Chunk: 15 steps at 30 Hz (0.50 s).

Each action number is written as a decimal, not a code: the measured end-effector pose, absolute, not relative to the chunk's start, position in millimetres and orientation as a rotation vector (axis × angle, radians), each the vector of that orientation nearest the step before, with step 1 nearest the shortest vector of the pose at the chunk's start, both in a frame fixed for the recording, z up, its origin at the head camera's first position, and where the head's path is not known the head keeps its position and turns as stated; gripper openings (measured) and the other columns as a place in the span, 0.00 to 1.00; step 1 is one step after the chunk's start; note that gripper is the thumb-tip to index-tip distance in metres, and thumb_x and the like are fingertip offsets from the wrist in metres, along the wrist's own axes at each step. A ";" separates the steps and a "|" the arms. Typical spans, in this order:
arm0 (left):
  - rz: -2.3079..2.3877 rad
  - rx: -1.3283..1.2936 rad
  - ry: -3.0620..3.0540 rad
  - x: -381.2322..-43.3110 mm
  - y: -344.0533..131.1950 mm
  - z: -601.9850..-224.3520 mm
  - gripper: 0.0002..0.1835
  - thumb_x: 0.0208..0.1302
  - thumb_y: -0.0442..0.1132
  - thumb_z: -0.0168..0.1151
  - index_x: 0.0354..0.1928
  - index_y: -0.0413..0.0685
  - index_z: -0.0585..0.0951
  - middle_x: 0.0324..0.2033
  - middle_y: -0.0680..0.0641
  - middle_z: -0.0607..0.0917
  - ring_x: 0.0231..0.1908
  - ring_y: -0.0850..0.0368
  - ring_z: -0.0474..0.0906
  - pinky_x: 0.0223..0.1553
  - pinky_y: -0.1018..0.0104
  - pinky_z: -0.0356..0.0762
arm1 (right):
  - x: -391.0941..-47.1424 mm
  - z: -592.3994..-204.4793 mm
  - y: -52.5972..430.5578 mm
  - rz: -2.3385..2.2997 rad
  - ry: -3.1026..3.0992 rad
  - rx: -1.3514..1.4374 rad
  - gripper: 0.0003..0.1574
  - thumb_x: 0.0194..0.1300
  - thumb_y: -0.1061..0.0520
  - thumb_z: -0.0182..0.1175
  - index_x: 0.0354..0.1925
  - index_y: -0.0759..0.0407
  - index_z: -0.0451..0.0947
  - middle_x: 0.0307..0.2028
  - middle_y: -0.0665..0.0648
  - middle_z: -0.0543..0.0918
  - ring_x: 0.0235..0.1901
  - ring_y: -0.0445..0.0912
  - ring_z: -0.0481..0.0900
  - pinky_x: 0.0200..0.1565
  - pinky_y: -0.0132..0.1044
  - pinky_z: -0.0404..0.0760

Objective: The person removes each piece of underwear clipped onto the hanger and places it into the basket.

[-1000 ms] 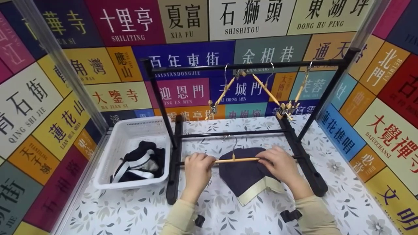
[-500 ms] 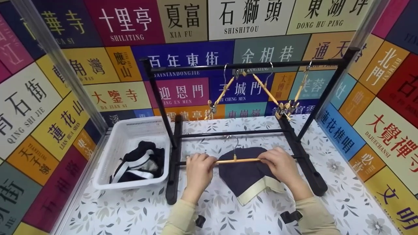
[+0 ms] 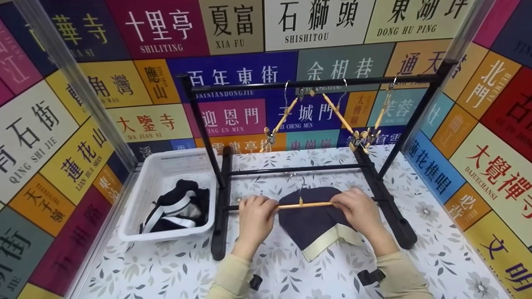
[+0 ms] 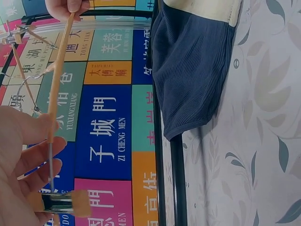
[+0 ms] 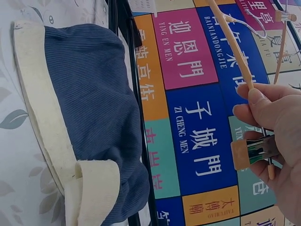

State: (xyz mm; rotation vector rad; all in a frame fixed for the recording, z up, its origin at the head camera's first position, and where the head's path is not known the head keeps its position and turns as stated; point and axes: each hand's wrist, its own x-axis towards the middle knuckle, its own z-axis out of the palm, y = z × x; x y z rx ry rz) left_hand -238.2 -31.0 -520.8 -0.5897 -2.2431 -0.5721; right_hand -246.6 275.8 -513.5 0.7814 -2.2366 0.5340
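Observation:
Both hands hold a wooden clip hanger level above the table. My left hand grips its left end, and my right hand pinches the right end. In the left wrist view, a wood-and-metal clip sits on the thin rod under the left fingers. A matching clip shows by the right fingers in the right wrist view. Behind and below the hanger, a dark blue ribbed garment with a cream band lies on the table. The hanger's metal hook points away from me.
A black rack stands at the back, with several wooden clip hangers on its top bar. To the left, a white basket contains black cloth items with white bands. The table has a leaf-print cover.
Both hands and the hanger have shifted slightly to the right, and the hook has tilted a little. The dark blue garment and the basket have stayed put.

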 end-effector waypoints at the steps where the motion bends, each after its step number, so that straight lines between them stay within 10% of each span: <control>1: -0.576 -0.592 -2.249 -237.9 -30.8 -520.4 0.04 0.57 0.40 0.72 0.34 0.54 0.86 0.31 0.54 0.83 0.36 0.52 0.77 0.44 0.48 0.69 | -246.1 -514.1 276.5 0.536 -2.237 0.775 0.15 0.49 0.66 0.75 0.34 0.50 0.85 0.30 0.47 0.84 0.32 0.49 0.78 0.42 0.45 0.79; 15: -0.592 -0.659 -2.244 -232.1 -23.6 -517.3 0.07 0.56 0.40 0.73 0.38 0.54 0.86 0.35 0.54 0.84 0.40 0.52 0.77 0.46 0.49 0.68 | -238.8 -521.2 289.7 0.504 -2.299 0.657 0.13 0.50 0.63 0.74 0.33 0.49 0.85 0.30 0.47 0.85 0.34 0.51 0.79 0.38 0.52 0.76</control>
